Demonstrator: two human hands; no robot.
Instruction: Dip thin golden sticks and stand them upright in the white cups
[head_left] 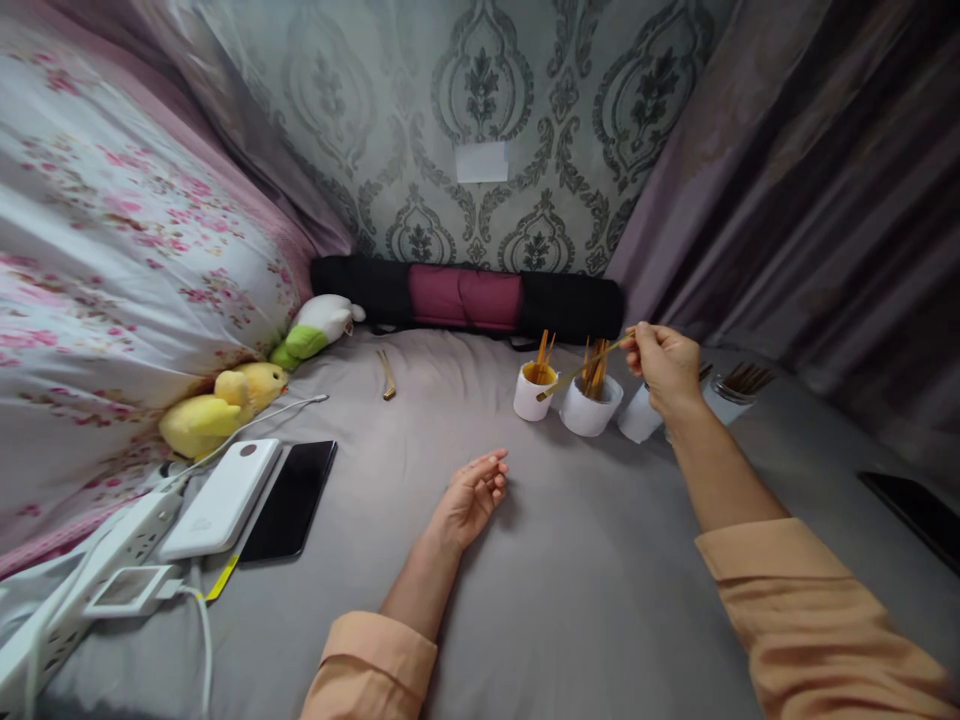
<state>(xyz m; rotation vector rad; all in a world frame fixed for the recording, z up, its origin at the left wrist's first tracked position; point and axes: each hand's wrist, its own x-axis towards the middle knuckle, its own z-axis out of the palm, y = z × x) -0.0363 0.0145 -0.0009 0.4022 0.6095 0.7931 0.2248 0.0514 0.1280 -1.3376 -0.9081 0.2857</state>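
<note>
My right hand (664,365) is raised over the white containers, pinching one end of a long thin brown stick (581,370). The stick slants down to the left, its wider tip in front of a small white cup (534,402) with a yellow inside and a few brown sticks. Beside that cup stands a wider white cup (591,415) holding more sticks. A third white container (637,418) is partly behind my right hand, and a white jar (726,402) of dark sticks is farther right. My left hand (472,498) rests on the grey sheet, empty, fingers loosely bent.
A small two-legged brass-coloured piece (388,378) lies on the grey sheet (585,600). At left are a yellow plush chick (206,420), white power bank (225,500), black phone (292,500) and power strip (112,560). A black-and-maroon roll (465,298) lies along the wall.
</note>
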